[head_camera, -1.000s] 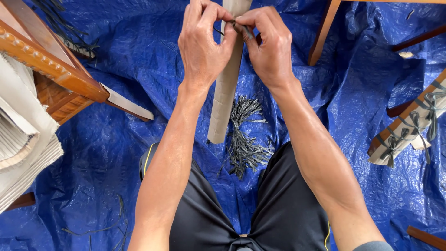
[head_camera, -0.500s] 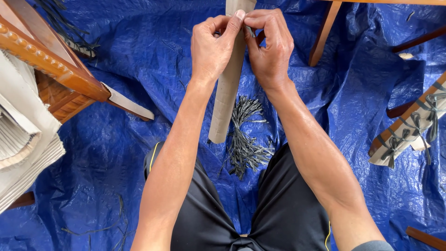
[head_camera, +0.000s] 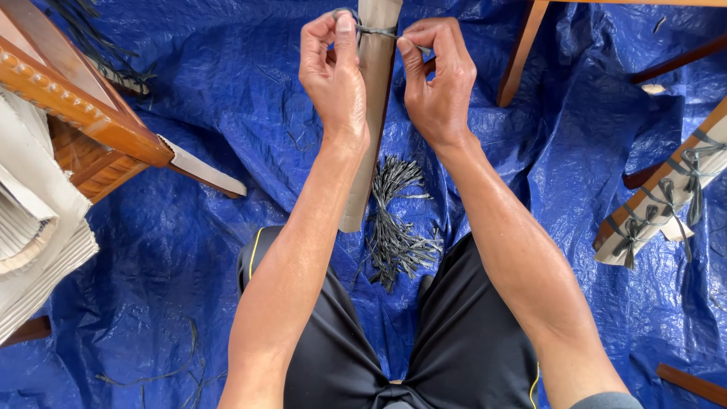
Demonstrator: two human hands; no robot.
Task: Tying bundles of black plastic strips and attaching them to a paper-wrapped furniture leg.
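Observation:
A long wooden piece wrapped in brown paper lies lengthwise in front of me on a blue tarp. A thin grey strap runs across its upper part. My left hand pinches the strap's left end. My right hand pinches its right end, so the strap is stretched between the two hands. A bundle of dark grey straps lies on the tarp just below the wrapped piece, between my knees.
A carved wooden furniture part and folded corrugated cardboard sit at left. At right lies another wrapped piece tied with grey straps. Wooden legs stand at the top right. Loose strap scraps lie at bottom left.
My hands have drawn apart, the left moving left and up. The strap, earlier bunched between close fingertips, is now stretched across the wrapped piece.

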